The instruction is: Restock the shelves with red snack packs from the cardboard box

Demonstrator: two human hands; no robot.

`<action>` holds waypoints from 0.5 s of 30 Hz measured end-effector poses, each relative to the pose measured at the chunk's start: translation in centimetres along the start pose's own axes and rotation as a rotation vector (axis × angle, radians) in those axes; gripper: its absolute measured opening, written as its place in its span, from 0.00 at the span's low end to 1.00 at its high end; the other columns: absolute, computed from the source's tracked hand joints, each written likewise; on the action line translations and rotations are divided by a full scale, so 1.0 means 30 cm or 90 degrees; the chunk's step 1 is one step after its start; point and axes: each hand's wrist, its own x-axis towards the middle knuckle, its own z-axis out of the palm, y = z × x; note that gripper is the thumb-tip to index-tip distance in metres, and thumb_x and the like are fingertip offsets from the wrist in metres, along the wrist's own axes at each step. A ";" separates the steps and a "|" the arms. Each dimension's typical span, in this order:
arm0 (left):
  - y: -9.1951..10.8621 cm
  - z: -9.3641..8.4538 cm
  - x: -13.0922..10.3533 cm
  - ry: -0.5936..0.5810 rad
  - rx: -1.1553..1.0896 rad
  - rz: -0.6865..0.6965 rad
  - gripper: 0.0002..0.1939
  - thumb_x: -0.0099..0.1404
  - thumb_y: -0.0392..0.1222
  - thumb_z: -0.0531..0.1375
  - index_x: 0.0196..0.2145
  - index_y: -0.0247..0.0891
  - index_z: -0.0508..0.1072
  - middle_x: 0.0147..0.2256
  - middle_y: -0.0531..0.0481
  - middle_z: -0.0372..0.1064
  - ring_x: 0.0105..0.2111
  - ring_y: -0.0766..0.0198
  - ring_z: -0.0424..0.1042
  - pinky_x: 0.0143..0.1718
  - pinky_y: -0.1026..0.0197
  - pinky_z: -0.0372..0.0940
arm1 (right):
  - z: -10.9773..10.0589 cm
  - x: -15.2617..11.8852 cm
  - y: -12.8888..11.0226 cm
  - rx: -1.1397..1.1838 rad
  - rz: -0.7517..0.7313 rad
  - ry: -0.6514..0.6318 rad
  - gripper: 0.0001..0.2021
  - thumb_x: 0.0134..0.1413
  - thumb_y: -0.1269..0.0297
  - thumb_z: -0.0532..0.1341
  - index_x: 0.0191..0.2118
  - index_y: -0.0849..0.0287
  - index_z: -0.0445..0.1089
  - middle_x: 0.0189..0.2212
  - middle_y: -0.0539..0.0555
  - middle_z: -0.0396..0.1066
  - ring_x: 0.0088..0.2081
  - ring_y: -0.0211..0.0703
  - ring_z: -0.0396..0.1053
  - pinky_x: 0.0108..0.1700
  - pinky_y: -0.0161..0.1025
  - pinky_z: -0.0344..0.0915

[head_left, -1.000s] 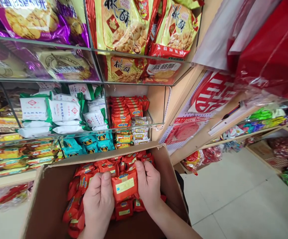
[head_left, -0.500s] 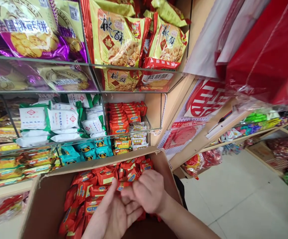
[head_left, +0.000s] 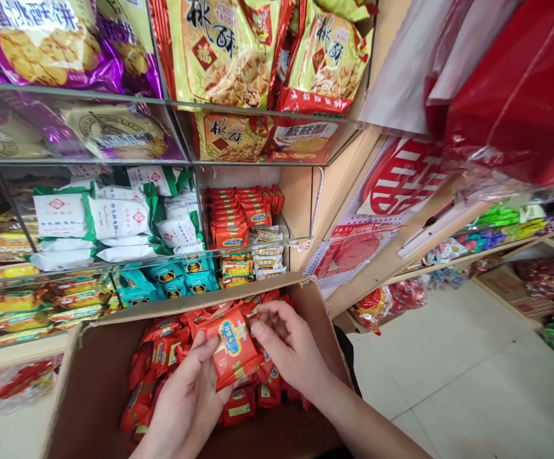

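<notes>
A red snack packet (head_left: 233, 347) with a blue label is held above an open cardboard box (head_left: 99, 366). My left hand (head_left: 188, 389) grips its left side, thumb on the front and fingers beneath. At the packet's upper right, my right hand (head_left: 291, 344) has its thumb near the edge, fingers curled behind; what those fingers hold is hidden. Below both hands, many similar red packets (head_left: 238, 407) lie loosely in the box.
Glass-fronted shelves stand behind the box, with white and green packets (head_left: 118, 218), teal packets (head_left: 166, 274) and stacked red packets (head_left: 229, 223). Red bags (head_left: 520, 95) hang at upper right. Pale floor tiles (head_left: 430, 357) lie to the right.
A red packet now shows face up in my left hand, which has closed on it. My right hand has opened from a fist and turned toward it. The view has shifted slightly.
</notes>
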 end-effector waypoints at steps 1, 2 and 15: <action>-0.007 -0.008 0.004 0.012 0.045 0.004 0.20 0.45 0.44 0.60 0.39 0.47 0.67 0.44 0.53 0.71 0.44 0.54 0.69 0.33 0.57 0.68 | 0.003 0.003 0.002 0.039 0.021 -0.013 0.13 0.52 0.61 0.57 0.43 0.58 0.63 0.34 0.54 0.69 0.34 0.39 0.68 0.32 0.34 0.66; -0.017 -0.020 0.010 0.024 0.097 0.013 0.23 0.43 0.44 0.62 0.40 0.47 0.67 0.46 0.53 0.69 0.48 0.53 0.66 0.35 0.58 0.68 | 0.004 0.006 0.005 0.065 0.029 -0.029 0.16 0.51 0.61 0.58 0.46 0.58 0.62 0.36 0.54 0.69 0.37 0.40 0.68 0.34 0.34 0.66; 0.016 -0.090 0.038 -0.052 0.390 0.290 0.23 0.43 0.51 0.66 0.38 0.43 0.69 0.36 0.49 0.74 0.37 0.58 0.72 0.36 0.63 0.69 | -0.113 0.087 -0.073 -0.025 -0.023 -0.245 0.09 0.48 0.64 0.61 0.38 0.57 0.68 0.31 0.48 0.70 0.32 0.38 0.68 0.34 0.34 0.65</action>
